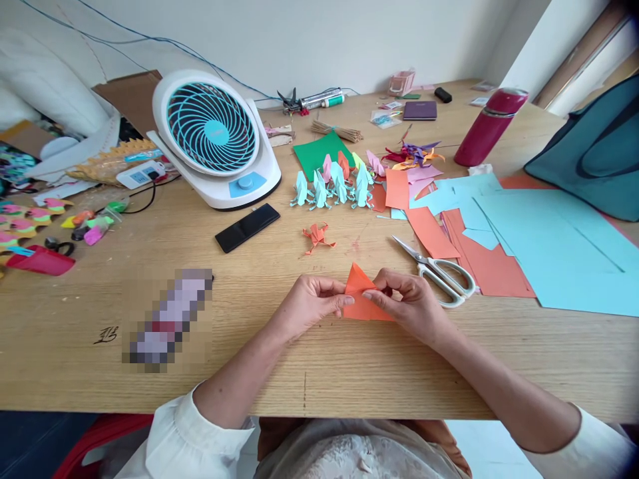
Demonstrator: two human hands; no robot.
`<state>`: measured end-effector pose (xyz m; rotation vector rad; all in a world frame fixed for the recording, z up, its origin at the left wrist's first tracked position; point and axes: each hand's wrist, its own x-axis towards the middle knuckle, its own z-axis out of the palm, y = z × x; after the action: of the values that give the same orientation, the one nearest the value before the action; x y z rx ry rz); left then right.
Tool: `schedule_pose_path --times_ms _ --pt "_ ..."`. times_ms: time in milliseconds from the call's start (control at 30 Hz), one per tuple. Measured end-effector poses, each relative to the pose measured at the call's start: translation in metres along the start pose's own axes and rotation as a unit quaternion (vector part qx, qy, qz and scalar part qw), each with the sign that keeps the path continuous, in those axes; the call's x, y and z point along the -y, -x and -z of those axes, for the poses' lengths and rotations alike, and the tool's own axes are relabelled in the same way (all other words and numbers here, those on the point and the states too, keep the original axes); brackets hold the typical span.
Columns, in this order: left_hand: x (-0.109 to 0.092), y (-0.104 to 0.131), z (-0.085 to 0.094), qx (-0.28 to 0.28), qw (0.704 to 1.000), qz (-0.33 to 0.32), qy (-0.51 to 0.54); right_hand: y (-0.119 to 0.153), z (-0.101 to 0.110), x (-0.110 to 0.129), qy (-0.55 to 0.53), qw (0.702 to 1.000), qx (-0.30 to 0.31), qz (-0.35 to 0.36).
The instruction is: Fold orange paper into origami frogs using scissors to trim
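Thumbs and fingers of the left hand [317, 299] and right hand [412, 299] grip a folded orange paper [364, 307] from opposite sides, its peak pointing away from the wearer. Uneven pulling by the two grips could skew a crease or tear the sheet. Forearms angle inward over the desk [359, 379], fingers curled and thumbs uppermost; whether the paper's lower edge touches the wood is hard to tell. Just beyond sits an orange paper figure [318, 238], scissors [429, 264] to the right, pale blue figures [339, 186] farther back.
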<state>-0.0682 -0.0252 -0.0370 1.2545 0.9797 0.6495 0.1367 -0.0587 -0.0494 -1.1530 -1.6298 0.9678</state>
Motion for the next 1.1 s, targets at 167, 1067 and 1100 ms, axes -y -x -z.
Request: schedule_pose_path --times_ms 167,1067,1100 --pt "0.0 0.003 -0.002 -0.014 1.0 0.011 -0.007 0.001 0.0 0.0 0.012 1.0 -0.005 0.022" --pt "0.014 -0.004 -0.008 0.021 0.861 -0.24 -0.448 0.064 0.023 0.016 0.227 0.973 0.028 0.023" --pt "0.016 -0.003 -0.01 0.017 0.842 -0.264 -0.471 0.068 0.022 0.015 0.243 0.969 0.037 0.041"
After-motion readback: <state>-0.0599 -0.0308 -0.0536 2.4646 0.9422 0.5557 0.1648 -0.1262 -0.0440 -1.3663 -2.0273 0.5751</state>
